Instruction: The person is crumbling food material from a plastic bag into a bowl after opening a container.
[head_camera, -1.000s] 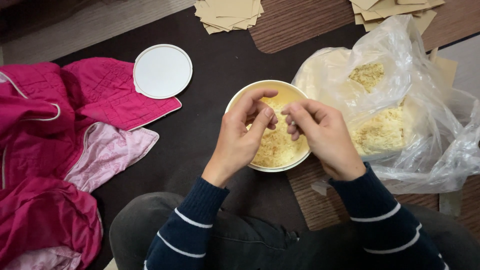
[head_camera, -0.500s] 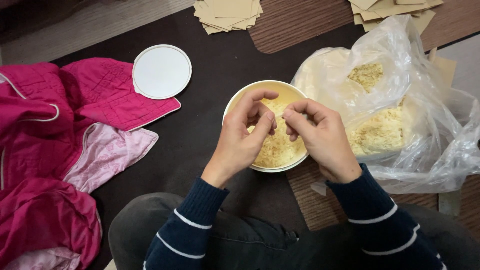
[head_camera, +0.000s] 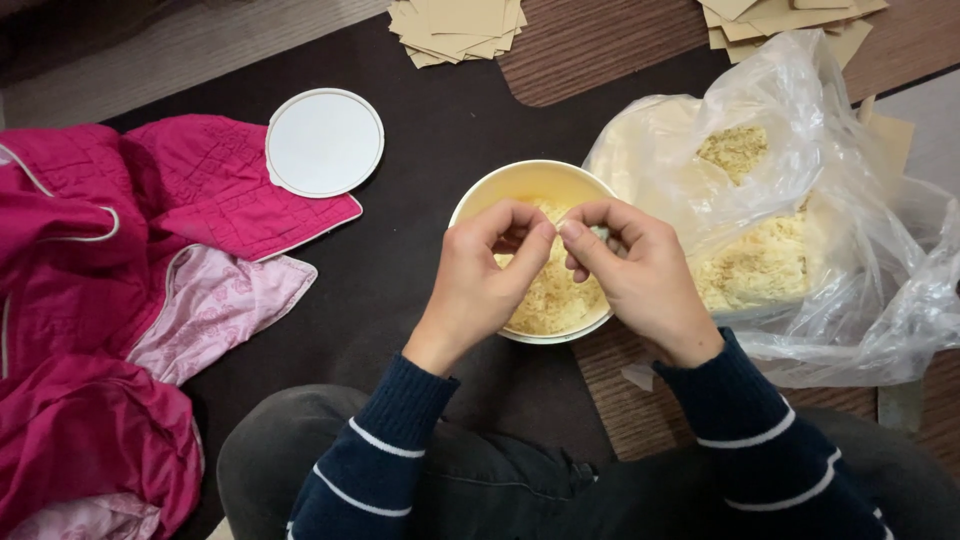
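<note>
Two hands meeting over a round cream bowl (head_camera: 500, 190) near the middle of the dark floor mat (head_camera: 420, 250), fingertips nearly touching above the pale yellow crumbly filling (head_camera: 550, 300) lying inside. Starting at the mat's left edge: lying crumpled, a bright pink quilted jacket (head_camera: 90, 300), its lighter pink lining turned out. Just beside it, toward the far edge, sitting flat, a round white lid (head_camera: 324, 142). Further along the far edge, spreading in a loose heap, a stack of tan paper squares (head_camera: 455, 28). Hovering over the bowl's left half, the left hand (head_camera: 480, 280), fingers curled in and pinching at something too small to make out. Pressing close beside it, the right hand (head_camera: 640, 275), closing likewise in a pinch, its contents hidden. Slumping at the mat's right edge, just beside the bowl, a clear plastic bag (head_camera: 850, 220) holding more of the same yellow crumbs. Beyond it, at the far right corner, overlapping, another pile of tan squares (head_camera: 790, 20).
</note>
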